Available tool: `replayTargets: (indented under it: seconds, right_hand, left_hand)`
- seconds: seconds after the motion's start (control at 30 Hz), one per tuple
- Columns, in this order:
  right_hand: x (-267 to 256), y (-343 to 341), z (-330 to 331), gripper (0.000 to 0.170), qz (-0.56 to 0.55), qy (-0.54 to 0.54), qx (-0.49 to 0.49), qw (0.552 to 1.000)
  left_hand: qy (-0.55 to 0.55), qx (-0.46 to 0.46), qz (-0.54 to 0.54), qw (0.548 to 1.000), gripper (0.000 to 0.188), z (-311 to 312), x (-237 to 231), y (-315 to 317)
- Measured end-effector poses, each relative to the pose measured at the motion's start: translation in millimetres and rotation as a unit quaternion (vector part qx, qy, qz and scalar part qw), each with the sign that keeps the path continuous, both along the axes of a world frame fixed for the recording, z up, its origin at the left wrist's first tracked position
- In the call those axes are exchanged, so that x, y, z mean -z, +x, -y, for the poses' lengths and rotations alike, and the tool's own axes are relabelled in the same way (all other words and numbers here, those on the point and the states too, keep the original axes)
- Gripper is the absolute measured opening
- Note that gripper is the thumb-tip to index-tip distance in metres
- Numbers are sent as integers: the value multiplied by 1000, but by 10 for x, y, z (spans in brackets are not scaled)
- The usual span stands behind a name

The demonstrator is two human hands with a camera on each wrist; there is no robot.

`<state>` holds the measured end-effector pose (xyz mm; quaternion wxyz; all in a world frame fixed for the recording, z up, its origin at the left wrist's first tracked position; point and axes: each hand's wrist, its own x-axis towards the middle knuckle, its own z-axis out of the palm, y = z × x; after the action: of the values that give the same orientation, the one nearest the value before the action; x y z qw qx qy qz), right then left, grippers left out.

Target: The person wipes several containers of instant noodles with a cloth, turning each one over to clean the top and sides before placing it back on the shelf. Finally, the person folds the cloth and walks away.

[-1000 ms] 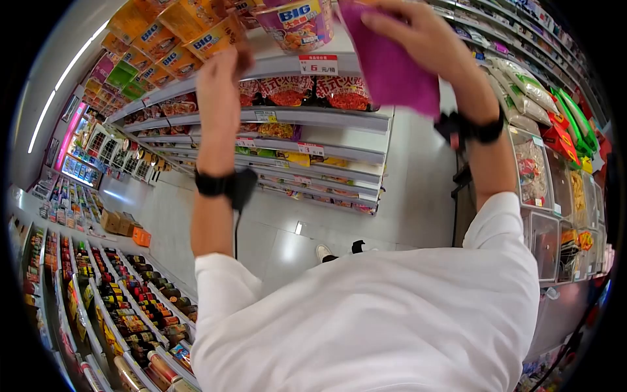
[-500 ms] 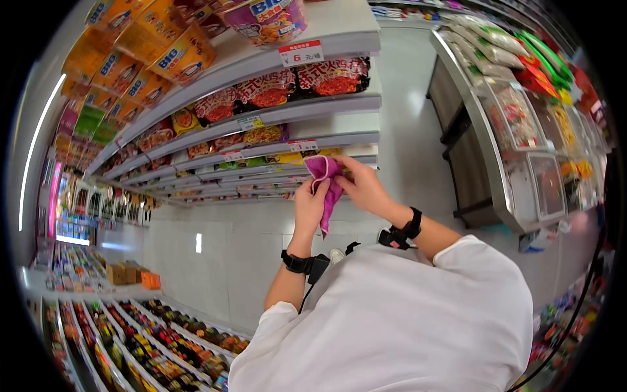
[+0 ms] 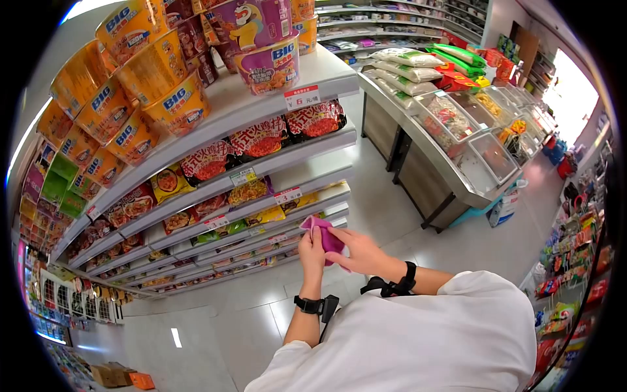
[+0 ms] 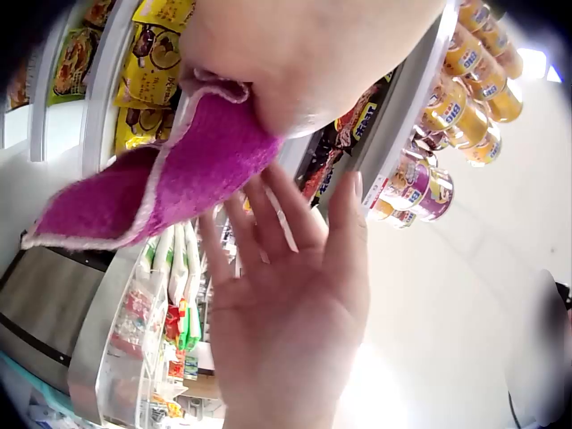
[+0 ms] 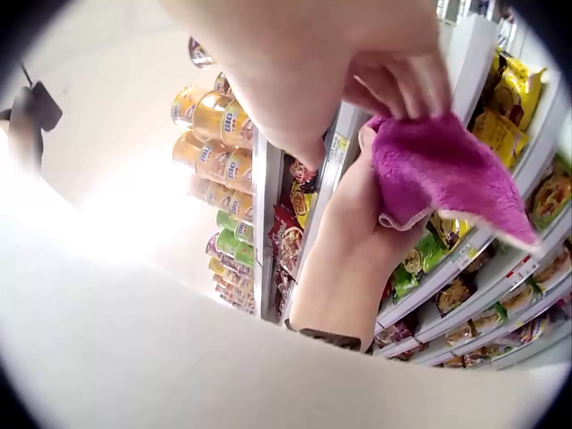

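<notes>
A purple cloth with a pale edge (image 3: pixel 334 240) is held in front of the body, folded over. My left hand (image 3: pixel 311 251) grips it, thumb on top, and part of the cloth hangs free beyond that hand in the left wrist view. Close beside it is my right hand (image 3: pixel 363 253). Its palm shows in the left wrist view, the fingers (image 4: pixel 268 214) extended and spread, tips at the underside of the cloth (image 4: pixel 210 156). In the right wrist view, the right fingers overlap the upper edge of the cloth (image 5: pixel 438 170), with the left hand (image 5: pixel 353 206) below.
A shelf unit (image 3: pixel 333 72) stands ahead and left, with stacked orange noodle tubs (image 3: pixel 173 104), a purple tub (image 3: pixel 266 65) and bagged noodles (image 3: pixel 261 144). At the right is a counter (image 3: pixel 418 170) with clear bins (image 3: pixel 447 117) and white sacks (image 3: pixel 408 59). Tiled floor lies between.
Both hands came down from the top shelf, where the right hand held the cloth spread, and met at waist height. The left hand now grips the cloth; the right has loosened. The view turned right.
</notes>
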<state>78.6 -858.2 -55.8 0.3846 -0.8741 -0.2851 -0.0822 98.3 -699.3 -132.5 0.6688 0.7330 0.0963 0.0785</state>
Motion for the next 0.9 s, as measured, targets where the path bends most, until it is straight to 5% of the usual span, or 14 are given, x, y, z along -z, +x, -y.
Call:
replayTargets:
  seconds: [0.03, 0.1, 0.13, 0.2, 0.27, 0.37, 0.43, 0.5, 0.57, 0.67, 0.77, 0.83, 0.9]
  right_hand:
    - [30, -78, -107, 71, -87, -21, -1, 996]
    - [33, -110, -129, 76, -84, 15, 15, 996]
    - [42, -113, -119, 73, -97, 15, 16, 995]
    - [-45, 15, -134, 71, -94, 13, 12, 995]
    - [-70, 6, -186, 49, -182, -30, -37, 982]
    - [68, 74, -259, 31, -266, -25, -122, 956]
    - [123, 155, -274, 35, -373, 0, -200, 906]
    - [168, 232, -176, 38, -438, 200, -224, 847]
    - [8, 309, -63, 30, -555, 335, -111, 754]
    - [-96, 491, 226, 29, -531, 418, -43, 736]
    - [11, 586, 431, 29, -526, 445, -37, 724]
    - [-22, 573, 501, 29, -526, 463, -33, 713]
    - [-67, 541, 589, 32, -564, 534, -90, 624]
  left_hand:
    - [-2, 6, -1, 1000, 36, -53, -79, -76]
    - [-378, 74, -89, 919, 42, -43, -314, -200]
    - [-368, 163, -89, 911, 46, -171, -175, -207]
    - [-309, 162, -88, 933, 45, -269, -195, -248]
    - [-252, 158, -100, 949, 44, -273, -197, -325]
    - [-287, 2, -109, 952, 27, -238, -287, -409]
    - [-376, 18, -65, 924, 21, -264, -60, -321]
    - [-357, -9, -27, 934, 23, -296, 3, -262]
    - [-321, -46, -17, 946, 27, -380, -53, -199]
    - [-279, 1, 10, 960, 32, -506, -268, -148]
    - [-487, 64, -18, 871, 40, -345, -577, -262]
    - [-521, 80, -23, 850, 42, -230, -610, -237]
    - [-549, 99, -32, 829, 44, -196, -522, -162]
